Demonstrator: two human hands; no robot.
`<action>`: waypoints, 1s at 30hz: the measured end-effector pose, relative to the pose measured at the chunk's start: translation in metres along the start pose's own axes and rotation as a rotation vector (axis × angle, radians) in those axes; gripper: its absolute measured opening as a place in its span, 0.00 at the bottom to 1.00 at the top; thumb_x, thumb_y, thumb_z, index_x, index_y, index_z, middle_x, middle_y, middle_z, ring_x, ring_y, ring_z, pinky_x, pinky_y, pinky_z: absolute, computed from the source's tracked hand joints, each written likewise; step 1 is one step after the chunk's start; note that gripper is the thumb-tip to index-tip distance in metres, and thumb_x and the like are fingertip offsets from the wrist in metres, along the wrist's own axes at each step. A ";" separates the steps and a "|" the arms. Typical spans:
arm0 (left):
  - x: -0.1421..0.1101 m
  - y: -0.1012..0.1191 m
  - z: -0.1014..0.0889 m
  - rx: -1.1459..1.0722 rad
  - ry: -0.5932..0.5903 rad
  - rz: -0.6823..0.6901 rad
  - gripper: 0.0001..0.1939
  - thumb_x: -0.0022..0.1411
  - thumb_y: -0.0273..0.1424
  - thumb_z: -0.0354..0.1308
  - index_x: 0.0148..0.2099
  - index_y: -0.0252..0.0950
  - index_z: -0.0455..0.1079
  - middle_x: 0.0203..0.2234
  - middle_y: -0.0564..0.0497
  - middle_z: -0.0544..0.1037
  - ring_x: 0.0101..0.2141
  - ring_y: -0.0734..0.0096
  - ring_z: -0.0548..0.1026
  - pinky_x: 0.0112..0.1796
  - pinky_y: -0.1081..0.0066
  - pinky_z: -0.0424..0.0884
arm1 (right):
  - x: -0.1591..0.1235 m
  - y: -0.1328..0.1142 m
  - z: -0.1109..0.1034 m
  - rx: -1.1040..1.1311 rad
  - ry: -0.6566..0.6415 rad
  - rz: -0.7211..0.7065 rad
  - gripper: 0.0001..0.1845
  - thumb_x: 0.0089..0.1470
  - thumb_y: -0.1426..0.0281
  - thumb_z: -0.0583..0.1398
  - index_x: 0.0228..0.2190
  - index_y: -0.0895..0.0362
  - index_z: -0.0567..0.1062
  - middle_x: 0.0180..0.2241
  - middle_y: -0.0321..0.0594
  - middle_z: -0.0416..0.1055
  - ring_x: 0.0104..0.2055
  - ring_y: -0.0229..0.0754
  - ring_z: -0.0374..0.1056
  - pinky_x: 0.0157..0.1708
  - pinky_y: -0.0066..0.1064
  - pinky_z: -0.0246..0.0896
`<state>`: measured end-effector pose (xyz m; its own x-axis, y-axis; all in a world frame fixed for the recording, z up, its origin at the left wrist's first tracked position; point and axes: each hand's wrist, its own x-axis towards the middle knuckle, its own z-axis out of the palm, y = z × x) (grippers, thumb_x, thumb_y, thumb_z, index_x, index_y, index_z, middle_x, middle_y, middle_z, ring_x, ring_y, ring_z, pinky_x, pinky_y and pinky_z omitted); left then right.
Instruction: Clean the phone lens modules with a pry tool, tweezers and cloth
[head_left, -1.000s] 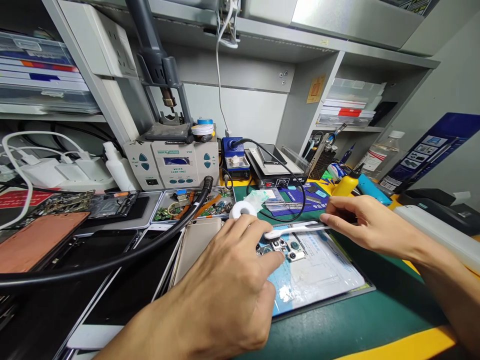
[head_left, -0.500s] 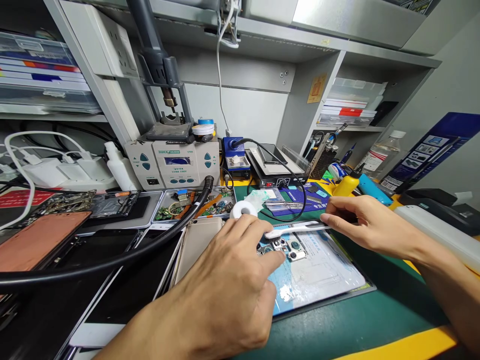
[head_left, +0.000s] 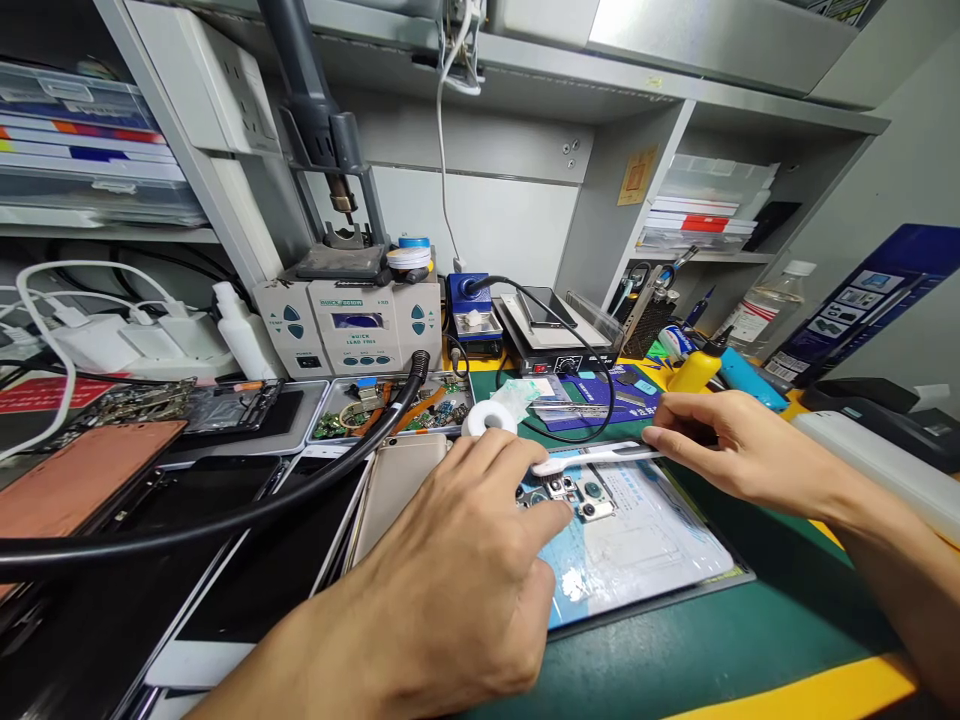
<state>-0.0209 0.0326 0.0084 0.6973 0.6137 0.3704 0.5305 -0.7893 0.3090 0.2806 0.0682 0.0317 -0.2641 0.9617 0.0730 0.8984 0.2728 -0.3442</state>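
My right hand (head_left: 724, 445) pinches the dark end of a white-handled toothbrush (head_left: 600, 456). Its head reaches left, bristles down, onto small phone camera modules (head_left: 592, 500) lying in a group. From the left my left hand (head_left: 480, 560) curls over this group, its thumb at the near edge and its index finger beside the brush head. It seems to steady the camera modules; the other fingertips are hidden behind the hand. Beneath them lies a glossy white and blue pad (head_left: 652, 540) on the green mat (head_left: 795, 600).
Behind my left hand stand a white roll (head_left: 489, 418) and a tray of small circuit parts (head_left: 322, 425). A black hose (head_left: 300, 510) crosses the phones at left from the hot-air station (head_left: 352, 325). Tweezers (head_left: 570, 408) and a yellow bottle (head_left: 696, 368) lie farther back.
The view has shifted very slightly. Both hands, the toothbrush and the camera modules look almost the same as before.
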 end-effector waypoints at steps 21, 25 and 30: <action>0.001 -0.001 0.000 0.012 0.011 0.012 0.16 0.62 0.24 0.53 0.46 0.38 0.80 0.47 0.41 0.73 0.48 0.52 0.71 0.53 0.46 0.72 | 0.003 0.001 0.002 -0.025 0.008 -0.015 0.22 0.63 0.51 0.57 0.26 0.54 0.70 0.22 0.34 0.65 0.24 0.38 0.56 0.24 0.33 0.48; 0.001 -0.001 -0.001 0.007 0.011 0.008 0.16 0.62 0.24 0.53 0.46 0.39 0.80 0.47 0.41 0.73 0.48 0.52 0.71 0.54 0.47 0.72 | 0.002 -0.001 0.001 -0.027 0.001 0.002 0.23 0.63 0.51 0.56 0.27 0.55 0.71 0.22 0.34 0.65 0.24 0.38 0.55 0.25 0.34 0.48; -0.001 0.000 0.000 0.008 0.005 0.006 0.17 0.61 0.24 0.54 0.47 0.39 0.80 0.48 0.41 0.73 0.48 0.52 0.71 0.53 0.47 0.72 | 0.002 0.002 0.002 -0.017 0.010 0.011 0.23 0.62 0.49 0.57 0.26 0.54 0.71 0.22 0.33 0.64 0.24 0.38 0.54 0.24 0.34 0.47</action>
<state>-0.0218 0.0322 0.0084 0.6981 0.6089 0.3768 0.5300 -0.7932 0.2999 0.2812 0.0707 0.0289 -0.2508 0.9648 0.0786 0.9071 0.2626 -0.3290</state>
